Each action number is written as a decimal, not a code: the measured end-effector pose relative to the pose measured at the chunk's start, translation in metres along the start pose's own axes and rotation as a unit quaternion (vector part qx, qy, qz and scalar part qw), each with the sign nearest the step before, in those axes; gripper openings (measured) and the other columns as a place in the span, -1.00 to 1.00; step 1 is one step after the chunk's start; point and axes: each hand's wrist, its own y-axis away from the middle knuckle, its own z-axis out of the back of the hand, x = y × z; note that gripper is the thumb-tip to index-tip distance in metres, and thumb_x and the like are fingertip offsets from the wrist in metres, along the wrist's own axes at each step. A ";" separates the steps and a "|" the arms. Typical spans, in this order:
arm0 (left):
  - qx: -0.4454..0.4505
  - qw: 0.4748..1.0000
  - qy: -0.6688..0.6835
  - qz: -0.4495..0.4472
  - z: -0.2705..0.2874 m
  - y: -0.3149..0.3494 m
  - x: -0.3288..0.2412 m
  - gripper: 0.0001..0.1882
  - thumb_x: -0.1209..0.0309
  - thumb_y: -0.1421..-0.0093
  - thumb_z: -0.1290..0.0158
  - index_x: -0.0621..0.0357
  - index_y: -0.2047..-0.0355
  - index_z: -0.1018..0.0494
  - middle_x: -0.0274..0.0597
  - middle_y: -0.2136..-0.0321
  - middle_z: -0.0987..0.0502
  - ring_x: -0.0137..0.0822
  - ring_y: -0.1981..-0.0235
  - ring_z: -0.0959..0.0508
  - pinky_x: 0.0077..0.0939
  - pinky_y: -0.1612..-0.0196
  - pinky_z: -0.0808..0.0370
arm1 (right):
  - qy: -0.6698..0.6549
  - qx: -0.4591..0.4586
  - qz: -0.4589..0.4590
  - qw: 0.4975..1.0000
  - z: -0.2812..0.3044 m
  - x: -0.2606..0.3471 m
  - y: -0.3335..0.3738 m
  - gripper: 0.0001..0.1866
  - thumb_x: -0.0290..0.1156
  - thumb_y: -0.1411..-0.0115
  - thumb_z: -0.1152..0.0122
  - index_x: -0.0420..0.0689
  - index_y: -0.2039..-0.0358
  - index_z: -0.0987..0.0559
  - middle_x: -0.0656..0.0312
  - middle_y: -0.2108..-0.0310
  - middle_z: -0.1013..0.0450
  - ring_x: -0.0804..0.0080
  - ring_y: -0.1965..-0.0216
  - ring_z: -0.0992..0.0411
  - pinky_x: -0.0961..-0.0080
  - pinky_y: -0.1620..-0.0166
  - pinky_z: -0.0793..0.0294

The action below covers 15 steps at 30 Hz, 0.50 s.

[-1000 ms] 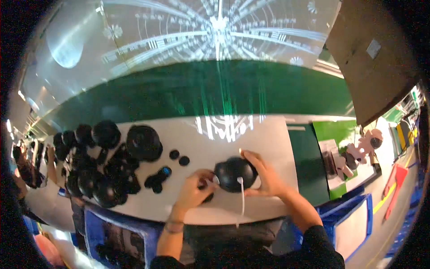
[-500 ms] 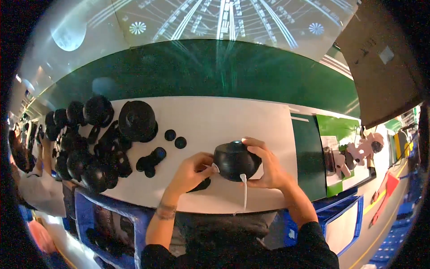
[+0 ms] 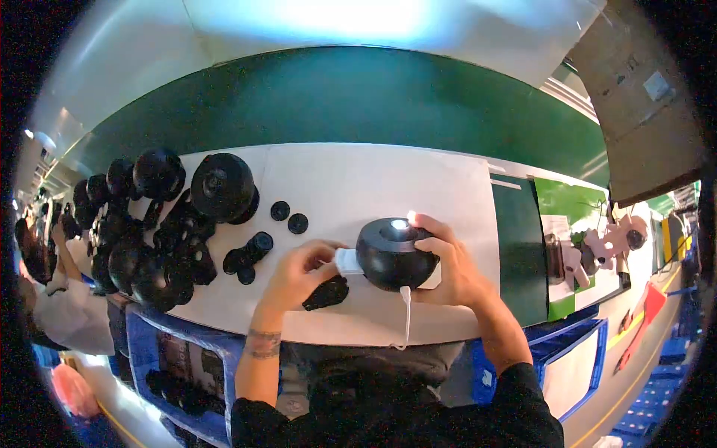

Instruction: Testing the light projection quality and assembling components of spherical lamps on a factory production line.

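Observation:
A round black projector (image 3: 392, 261) with a glowing lens on top is held just above the white tabletop. My right hand (image 3: 452, 265) grips its right side, thumb and fingers around the body. On the projector's left side, my left hand (image 3: 305, 275) pinches a flat white slide-like piece (image 3: 347, 261) that sticks out of the body; its far end is hidden. A white cable (image 3: 408, 317) hangs from the projector's front toward the table edge. Beneath my left hand lies a flat black part (image 3: 327, 293).
Two small black discs (image 3: 289, 216) and a cluster of small black round parts (image 3: 248, 258) lie left of centre. Several black round housings (image 3: 153, 265) crowd the table's left end. Blue bins (image 3: 183, 336) stand below the front edge. A pink-white device (image 3: 616, 231) sits far right.
My left hand has moved left, drawing the white piece farther out of the projector. The projected wheel picture on the wall has given way to a bright blurred glow.

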 end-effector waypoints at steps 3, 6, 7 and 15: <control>-0.049 0.998 -0.042 0.025 0.006 0.010 -0.015 -0.85 0.55 -0.16 -0.14 0.35 0.26 -0.51 -0.17 0.10 -0.56 -0.46 0.22 -0.54 -0.59 0.18 -0.47 | -0.022 0.002 -0.023 0.999 0.003 -0.013 0.009 -0.07 -0.21 0.30 -0.61 0.00 -0.07 -0.23 -0.22 -0.23 -0.15 -0.21 -0.19 -0.24 0.02 -0.12 -0.36; -0.092 0.991 -0.079 -0.054 0.011 0.017 -0.009 -0.86 0.55 -0.14 -0.16 0.31 0.27 -0.54 -0.21 0.11 -0.56 -0.50 0.25 -0.53 -0.61 0.22 -0.47 | -0.014 0.000 -0.025 1.000 0.007 -0.017 0.010 -0.05 -0.26 0.34 -0.63 -0.01 -0.06 -0.23 -0.24 -0.22 -0.14 -0.22 -0.19 -0.24 0.05 -0.15 -0.35; -0.115 0.984 -0.124 -0.053 0.010 0.018 -0.011 -0.85 0.54 -0.13 -0.18 0.30 0.27 -0.54 -0.21 0.11 -0.56 -0.50 0.30 -0.53 -0.61 0.27 -0.46 | -0.012 0.000 -0.026 1.000 0.010 -0.018 0.011 -0.05 -0.26 0.34 -0.63 -0.01 -0.06 -0.23 -0.24 -0.22 -0.14 -0.22 -0.19 -0.24 0.05 -0.15 -0.35; -0.196 0.886 -0.393 -0.148 -0.005 0.002 0.000 -0.69 0.48 -0.04 -0.23 0.27 0.17 -0.52 -0.19 0.15 -0.52 -0.30 0.48 -0.50 -0.47 0.37 -0.47 | -0.011 -0.005 -0.027 1.000 0.011 -0.012 0.003 -0.05 -0.31 0.34 -0.63 -0.01 -0.06 -0.22 -0.24 -0.22 -0.13 -0.20 -0.17 -0.27 0.07 -0.16 -0.37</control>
